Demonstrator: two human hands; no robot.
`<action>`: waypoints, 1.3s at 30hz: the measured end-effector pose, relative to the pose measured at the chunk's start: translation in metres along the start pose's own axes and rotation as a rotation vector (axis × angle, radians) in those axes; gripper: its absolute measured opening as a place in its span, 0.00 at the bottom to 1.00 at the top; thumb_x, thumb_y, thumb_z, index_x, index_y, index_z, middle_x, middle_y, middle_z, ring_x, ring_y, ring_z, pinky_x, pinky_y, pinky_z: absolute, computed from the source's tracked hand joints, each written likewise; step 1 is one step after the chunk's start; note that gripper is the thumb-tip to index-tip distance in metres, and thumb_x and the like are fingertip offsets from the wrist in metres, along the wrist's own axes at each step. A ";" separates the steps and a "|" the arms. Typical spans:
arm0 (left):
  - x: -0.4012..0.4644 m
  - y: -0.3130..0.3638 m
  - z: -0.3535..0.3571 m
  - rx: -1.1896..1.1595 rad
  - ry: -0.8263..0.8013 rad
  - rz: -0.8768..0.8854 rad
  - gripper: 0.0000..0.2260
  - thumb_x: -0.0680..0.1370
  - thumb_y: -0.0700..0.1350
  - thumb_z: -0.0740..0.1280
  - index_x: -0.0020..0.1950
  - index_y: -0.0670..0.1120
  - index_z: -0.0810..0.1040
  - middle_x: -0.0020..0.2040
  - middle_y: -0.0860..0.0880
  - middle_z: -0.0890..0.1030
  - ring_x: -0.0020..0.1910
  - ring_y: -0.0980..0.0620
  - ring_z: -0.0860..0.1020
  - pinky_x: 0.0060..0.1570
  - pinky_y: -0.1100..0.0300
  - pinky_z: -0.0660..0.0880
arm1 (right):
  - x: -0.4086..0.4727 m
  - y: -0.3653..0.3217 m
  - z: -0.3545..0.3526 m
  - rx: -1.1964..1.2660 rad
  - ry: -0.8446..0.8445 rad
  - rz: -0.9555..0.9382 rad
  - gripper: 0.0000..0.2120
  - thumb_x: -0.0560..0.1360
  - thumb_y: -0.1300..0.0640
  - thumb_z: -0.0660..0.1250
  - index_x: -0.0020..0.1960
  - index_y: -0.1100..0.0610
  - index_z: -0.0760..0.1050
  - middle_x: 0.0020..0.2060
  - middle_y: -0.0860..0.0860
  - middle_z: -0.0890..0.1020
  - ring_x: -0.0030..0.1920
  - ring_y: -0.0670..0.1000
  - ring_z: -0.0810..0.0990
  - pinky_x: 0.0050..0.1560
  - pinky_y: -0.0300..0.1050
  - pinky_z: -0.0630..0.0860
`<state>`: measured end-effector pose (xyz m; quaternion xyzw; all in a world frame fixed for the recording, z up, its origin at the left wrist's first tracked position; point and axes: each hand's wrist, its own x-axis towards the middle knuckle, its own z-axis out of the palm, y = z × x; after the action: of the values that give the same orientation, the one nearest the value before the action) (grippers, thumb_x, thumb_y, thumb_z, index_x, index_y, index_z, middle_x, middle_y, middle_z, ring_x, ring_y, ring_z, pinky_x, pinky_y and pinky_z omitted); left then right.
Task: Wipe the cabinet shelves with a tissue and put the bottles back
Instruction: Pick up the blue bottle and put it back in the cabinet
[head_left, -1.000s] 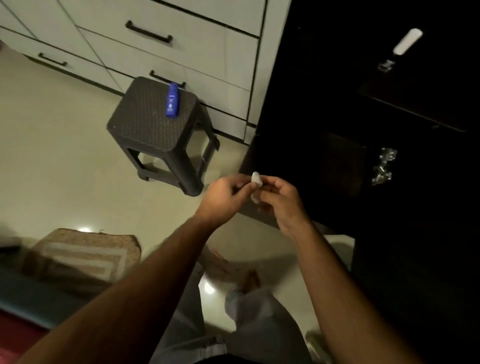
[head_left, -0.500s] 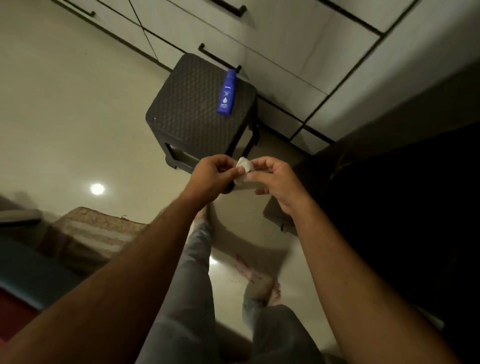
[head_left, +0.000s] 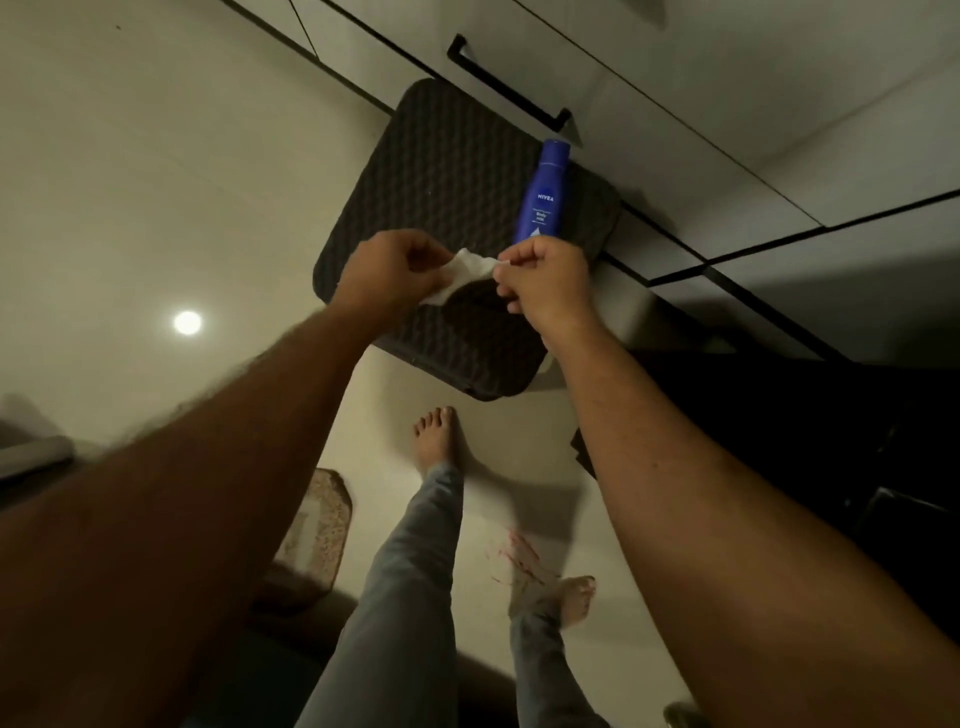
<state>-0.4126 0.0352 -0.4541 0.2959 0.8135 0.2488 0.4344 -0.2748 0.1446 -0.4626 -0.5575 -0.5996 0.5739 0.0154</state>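
A small white tissue (head_left: 467, 270) was stretched between a person's two hands above a dark woven-top stool (head_left: 457, 208). The left hand (head_left: 395, 273) pinched one end and the right hand (head_left: 545, 283) pinched the other, fingers curled. Just beyond the right hand, a blue lotion bottle (head_left: 543, 195) lay on its side on the stool near its far edge. The stool stood against white drawers with a black handle (head_left: 506, 88), on a pale floor (head_left: 156, 156).
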 end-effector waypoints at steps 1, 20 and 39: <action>0.009 -0.003 -0.003 0.055 0.028 0.018 0.09 0.77 0.46 0.69 0.57 0.50 0.79 0.50 0.56 0.78 0.48 0.59 0.77 0.50 0.62 0.75 | 0.008 0.001 0.009 -0.062 0.034 -0.022 0.07 0.74 0.62 0.71 0.43 0.52 0.76 0.42 0.53 0.83 0.40 0.47 0.82 0.41 0.43 0.80; 0.063 0.025 0.009 0.129 0.121 0.176 0.10 0.78 0.45 0.67 0.59 0.47 0.79 0.54 0.53 0.80 0.50 0.60 0.76 0.49 0.69 0.70 | 0.041 -0.010 -0.038 -0.310 0.418 -0.089 0.08 0.77 0.53 0.68 0.53 0.56 0.78 0.49 0.49 0.82 0.44 0.42 0.78 0.31 0.24 0.66; 0.056 0.067 0.059 -0.131 0.016 0.038 0.17 0.78 0.42 0.67 0.67 0.47 0.73 0.59 0.50 0.78 0.56 0.54 0.78 0.57 0.55 0.77 | 0.031 0.002 -0.056 0.068 0.141 0.053 0.15 0.77 0.56 0.68 0.63 0.55 0.75 0.54 0.49 0.80 0.49 0.46 0.80 0.40 0.42 0.78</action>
<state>-0.3695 0.1301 -0.4701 0.2800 0.7931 0.3121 0.4418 -0.2486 0.2026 -0.4644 -0.6115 -0.5622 0.5534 0.0616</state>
